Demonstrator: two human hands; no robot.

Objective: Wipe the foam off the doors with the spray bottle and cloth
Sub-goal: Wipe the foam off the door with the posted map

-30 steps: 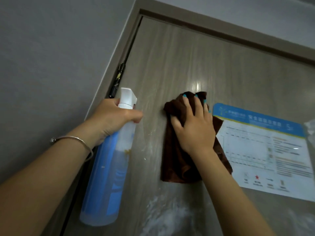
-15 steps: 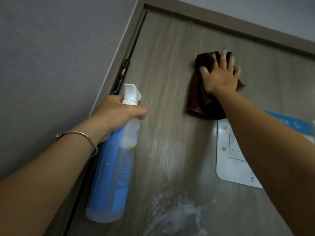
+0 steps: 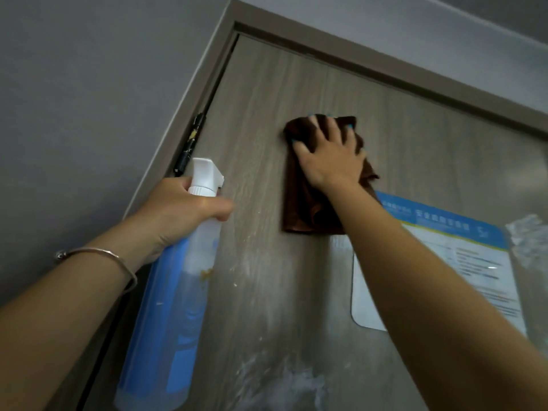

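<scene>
Pressed flat against a grey wood-grain door: a brown cloth, pinned under the right hand, fingers spread apart and straight, teal nails showing at the tips, cloth hanging in folds below the palm. Gripped in the left hand: a spray bottle with white trigger head and blue-tinted body, fingers curled round the neck just under the nozzle, index finger wrapped across the front, nozzle aimed at the door. Thin silver bangle on the left wrist. Below and between both sets of fingers, near the bottom edge: white foam smeared on the door, with fainter streaks and specks rising toward the bottle hand. Right of and below the cloth-hand fingers, partly hidden by the forearm: a laminated notice with a blue header band and white lettering in what look like Chinese characters, too blurred to read; body text in small rows, likewise illegible. Black hinge in the frame gap just above the left-hand fingers. Grey wall to the left of the frame.
</scene>
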